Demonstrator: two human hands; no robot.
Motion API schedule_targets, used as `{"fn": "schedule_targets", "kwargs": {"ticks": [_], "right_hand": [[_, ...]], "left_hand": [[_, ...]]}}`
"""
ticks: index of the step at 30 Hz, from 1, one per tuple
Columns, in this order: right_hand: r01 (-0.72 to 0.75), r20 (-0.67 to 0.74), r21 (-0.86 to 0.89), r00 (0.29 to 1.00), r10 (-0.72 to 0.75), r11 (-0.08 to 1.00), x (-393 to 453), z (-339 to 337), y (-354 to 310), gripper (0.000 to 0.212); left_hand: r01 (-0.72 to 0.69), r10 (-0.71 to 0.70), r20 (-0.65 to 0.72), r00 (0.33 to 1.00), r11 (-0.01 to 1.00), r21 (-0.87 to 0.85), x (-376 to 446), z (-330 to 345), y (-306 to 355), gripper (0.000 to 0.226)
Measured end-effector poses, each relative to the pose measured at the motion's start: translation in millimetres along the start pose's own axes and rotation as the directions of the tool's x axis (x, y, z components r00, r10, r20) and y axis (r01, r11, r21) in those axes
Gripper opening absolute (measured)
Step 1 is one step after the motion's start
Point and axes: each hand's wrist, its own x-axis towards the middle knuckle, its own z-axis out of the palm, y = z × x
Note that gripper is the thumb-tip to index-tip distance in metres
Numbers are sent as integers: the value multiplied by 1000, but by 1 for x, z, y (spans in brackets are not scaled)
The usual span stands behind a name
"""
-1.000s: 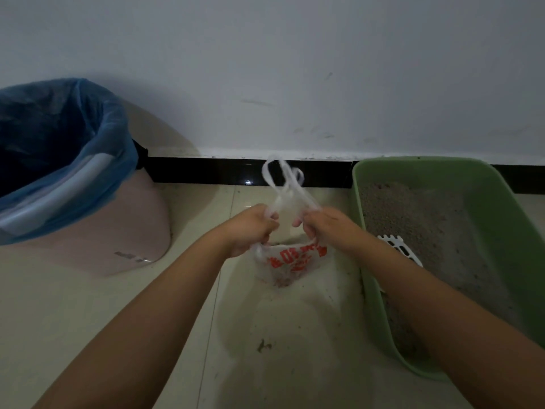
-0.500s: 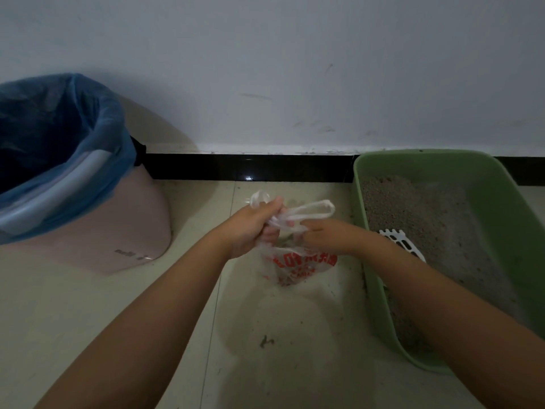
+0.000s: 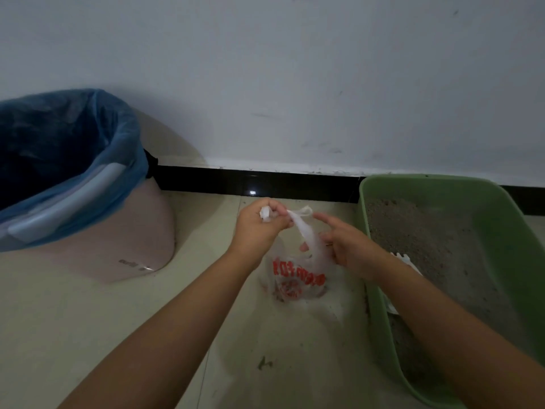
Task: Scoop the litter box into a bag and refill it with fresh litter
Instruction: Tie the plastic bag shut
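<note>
A small white plastic bag (image 3: 298,278) with red print sits on the tiled floor between my arms. My left hand (image 3: 258,228) grips one twisted handle of the bag in a fist. My right hand (image 3: 343,242) holds the other handle strip, with the index finger stretched out toward the left hand. A green litter box (image 3: 460,190) holding grey litter (image 3: 424,231) stands at the right against the wall. A white slotted scoop (image 3: 405,261) lies in the box, partly hidden by my right forearm.
A pink bin (image 3: 124,246) lined with a blue bag (image 3: 97,149) stands at the left. A black skirting board (image 3: 253,183) runs along the white wall. Bits of litter dust lie on the floor tile (image 3: 265,363) in front of the bag.
The bag handles stood up in a loop, then were crossed between both hands. Now the left hand has pulled one handle up and left, and the right index finger has stretched out.
</note>
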Motion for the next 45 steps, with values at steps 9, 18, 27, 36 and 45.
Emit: {"fn": "schedule_targets", "kwargs": {"ticks": [9,18,27,36,45], "right_hand": [[69,-288,-115,952,-100,991,7,-1,-7,19],[-251,-430,-800,873,-230,544,2,-53,10,26],[-255,-464,-795,840,-282,550,2,-52,15,27],[243,-187,406,966,-180,881,8,-2,-11,33],[11,-439,-85,897,-47,996,23,-6,7,43]], "left_hand": [[122,-106,156,982,988,-97,-3,-6,0,35],[209,-210,61,976,814,-541,-10,-55,-23,24],[-292,-33,387,922,598,747,-12,-82,-78,26],[323,-450,46,892,706,630,-16,-61,-80,63],[207,-523,-260,812,674,-709,-1,-7,-47,47]]}}
